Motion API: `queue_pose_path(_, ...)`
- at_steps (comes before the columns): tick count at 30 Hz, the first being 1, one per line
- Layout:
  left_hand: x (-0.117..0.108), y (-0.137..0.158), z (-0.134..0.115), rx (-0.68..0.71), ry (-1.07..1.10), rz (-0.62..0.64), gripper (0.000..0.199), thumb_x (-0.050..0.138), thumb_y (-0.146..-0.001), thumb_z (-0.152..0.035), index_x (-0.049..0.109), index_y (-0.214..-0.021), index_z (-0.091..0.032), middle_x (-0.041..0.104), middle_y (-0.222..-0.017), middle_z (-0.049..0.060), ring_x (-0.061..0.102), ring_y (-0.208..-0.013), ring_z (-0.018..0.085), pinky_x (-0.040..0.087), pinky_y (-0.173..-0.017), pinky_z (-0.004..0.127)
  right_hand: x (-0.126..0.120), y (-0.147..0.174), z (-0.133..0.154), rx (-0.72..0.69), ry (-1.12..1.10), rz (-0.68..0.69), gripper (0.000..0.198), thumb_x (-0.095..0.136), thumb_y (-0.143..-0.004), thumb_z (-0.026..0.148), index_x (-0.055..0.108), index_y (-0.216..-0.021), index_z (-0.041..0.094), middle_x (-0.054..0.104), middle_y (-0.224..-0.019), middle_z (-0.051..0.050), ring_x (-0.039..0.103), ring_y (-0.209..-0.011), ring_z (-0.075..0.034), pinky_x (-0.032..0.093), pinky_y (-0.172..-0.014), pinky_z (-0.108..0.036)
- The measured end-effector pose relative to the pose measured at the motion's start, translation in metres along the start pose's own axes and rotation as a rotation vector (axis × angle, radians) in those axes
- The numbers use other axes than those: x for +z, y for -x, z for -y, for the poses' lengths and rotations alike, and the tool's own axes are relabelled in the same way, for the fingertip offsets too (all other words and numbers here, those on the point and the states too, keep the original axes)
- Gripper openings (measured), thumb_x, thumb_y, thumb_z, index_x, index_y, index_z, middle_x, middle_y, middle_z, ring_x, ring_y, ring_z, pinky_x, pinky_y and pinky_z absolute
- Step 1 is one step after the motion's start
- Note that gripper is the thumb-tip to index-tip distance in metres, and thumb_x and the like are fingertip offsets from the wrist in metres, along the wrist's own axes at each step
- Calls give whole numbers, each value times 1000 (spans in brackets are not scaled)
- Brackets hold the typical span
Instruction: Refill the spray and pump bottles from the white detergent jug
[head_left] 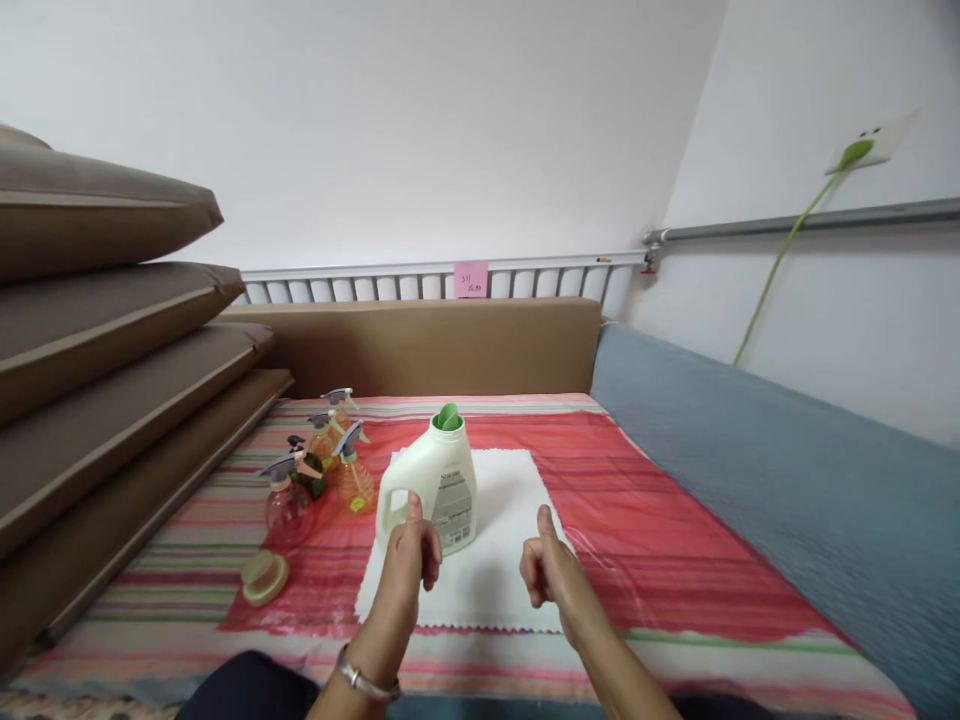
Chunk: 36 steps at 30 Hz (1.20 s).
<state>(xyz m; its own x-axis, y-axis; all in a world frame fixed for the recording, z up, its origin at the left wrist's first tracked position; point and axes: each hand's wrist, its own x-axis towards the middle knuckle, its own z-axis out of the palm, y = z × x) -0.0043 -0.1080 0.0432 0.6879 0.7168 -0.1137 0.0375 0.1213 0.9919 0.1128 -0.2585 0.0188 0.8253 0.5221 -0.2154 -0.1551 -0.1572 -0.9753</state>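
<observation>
A white laundry detergent jug (427, 460) with a green pour spout (448, 417) stands upright, uncapped, on a white scallop-edged mat (510, 500). My left hand (416, 548) is just in front of its handle side, fingers curled and thumb pointing up. Whether it touches the jug I cannot tell. To the right, over the mat, my right hand (551, 560) makes the same thumb-up shape, with nothing in it. A pale green cap (264, 577) lies on the cloth at the left.
Several spray bottles, among them a pink one (289, 510) and an orange one (355, 485), stand left of the jug. Red sheeting covers part of the striped cloth (172, 590). Stacked brown cushions (127, 345) rise at the left; a blue padded side (750, 450) bounds the right.
</observation>
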Motion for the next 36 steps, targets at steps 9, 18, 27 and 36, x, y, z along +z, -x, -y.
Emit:
queue_pose_path(9,14,19,31,-36,-36,138,55,50,-70,-71,54,-56,-18,51,-39,-2,40,-29,10,25,-36,22,19,21,-40,111,81,212,65,39,-72,78,53,-50,18,51,-37,2,43,-27,-9,28,-33,-21)
queue_pose_path(18,2,14,23,174,66,-14,27,56,-59,-24,59,-85,-19,64,-78,2,59,-64,17,43,-57,26,7,22,-15,-94,-28,110,47,66,-61,65,60,-66,18,60,-57,2,52,-48,-11,39,-46,-24)
queue_pose_path(27,-20,24,6,327,143,-88,17,58,-78,-33,64,-69,-20,67,-90,6,58,-91,22,43,-76,30,-3,35,22,-133,-378,76,68,40,-72,82,54,-51,19,53,-52,0,49,-48,-13,40,-53,-28)
queue_pose_path(36,-14,48,-15,226,250,30,56,46,-80,-66,67,-65,-16,67,-70,8,58,-67,21,44,-67,32,-2,57,28,-260,-250,105,75,18,-79,80,44,-41,21,43,-46,1,43,-43,-13,32,-51,-29)
